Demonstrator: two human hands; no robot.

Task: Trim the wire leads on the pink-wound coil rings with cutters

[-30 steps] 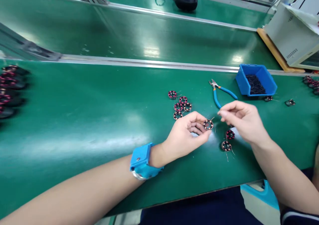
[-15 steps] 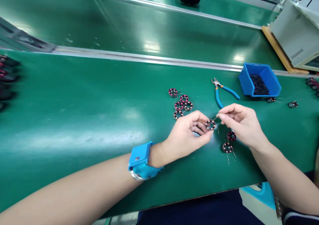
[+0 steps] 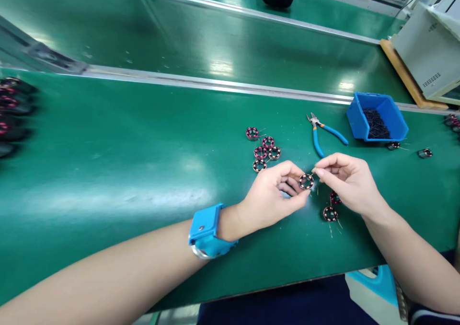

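Observation:
Between the thumb and fingers of my left hand [image 3: 275,188] is a small black ring-shaped coil [image 3: 301,187] with copper windings round its rim. My right hand [image 3: 345,181] is closed in a pinch on a thin wire end that sticks out from that coil's upper right. Below my right hand two more coils lie on the bench, a copper one [image 3: 329,214] and a red one [image 3: 335,198] partly covered by the hand. Left of the hands sits a cluster of several coils, among them a red one [image 3: 252,133] with loose wire ends.
Diagonal cutters [image 3: 316,132] with blue handles lie behind my right hand. A blue bin [image 3: 390,119] holds many dark thin pieces. Two coils lie near it, one by its front [image 3: 393,145]. Blurred stacked coils [image 3: 14,107] stand at the far left. A metal rail [image 3: 215,85] crosses behind.
The view has shifted slightly. My right fingertips are a little closer to the coil along the wire; both hands keep their hold.

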